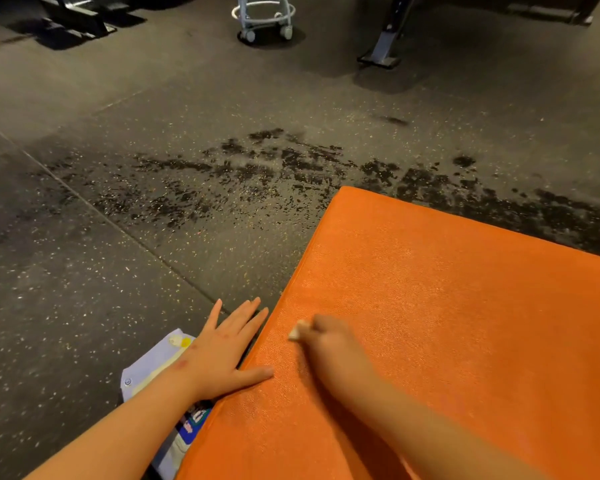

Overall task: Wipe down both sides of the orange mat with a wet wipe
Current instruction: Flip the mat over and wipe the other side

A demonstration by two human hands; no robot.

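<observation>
The orange mat (447,306) lies flat on the dark speckled floor and fills the lower right of the head view. My right hand (329,344) is blurred and grips a small white wet wipe (297,330) against the mat near its left edge. My left hand (229,344) lies flat with fingers spread at the mat's left edge, thumb on the orange surface, fingers reaching over the floor beside it.
A pale wet-wipe pack (160,368) lies on the floor under my left forearm, beside the mat. Dark wet patches (274,168) mark the floor beyond the mat. A wheeled white stand (264,19) and a metal equipment leg (381,46) stand far back.
</observation>
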